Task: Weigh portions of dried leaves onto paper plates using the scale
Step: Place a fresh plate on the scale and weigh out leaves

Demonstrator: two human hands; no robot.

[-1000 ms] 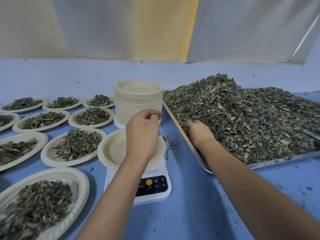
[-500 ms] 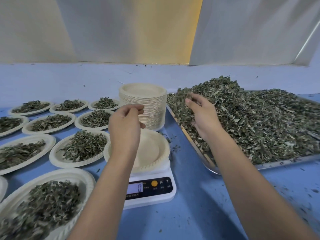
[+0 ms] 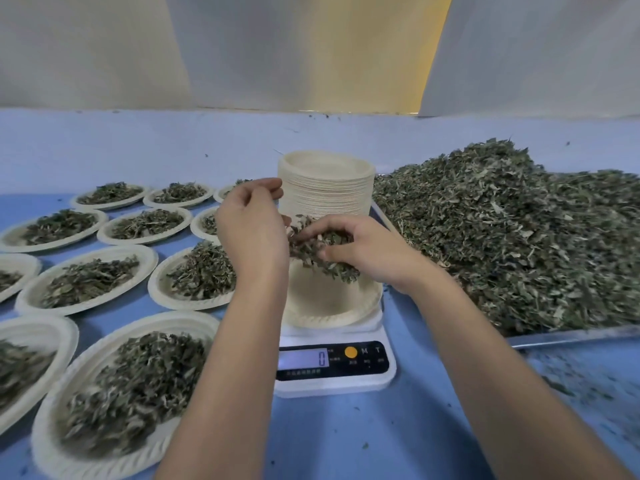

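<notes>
**Loading the paper plate on the scale with a handful of dried leaves.**

The right hand grips the handful, fingers curled round it, directly above the plate, which looks bare; the display reads 0. The left hand is raised beside the handful, fingers bent and thumb close to forefinger; whether it pinches any leaf cannot be told. Release the handful low over the plate centre, then correct with small pinches, display in sight. Hold both forearms off the scale: any touch would likely falsify the reading. Behind the scale stands a stack of paper plates. To its right, a metal tray carries a leaf heap, its rim just beside the scale. To its left, filled plates lie close together, so stray leaves could land in finished portions.
</notes>
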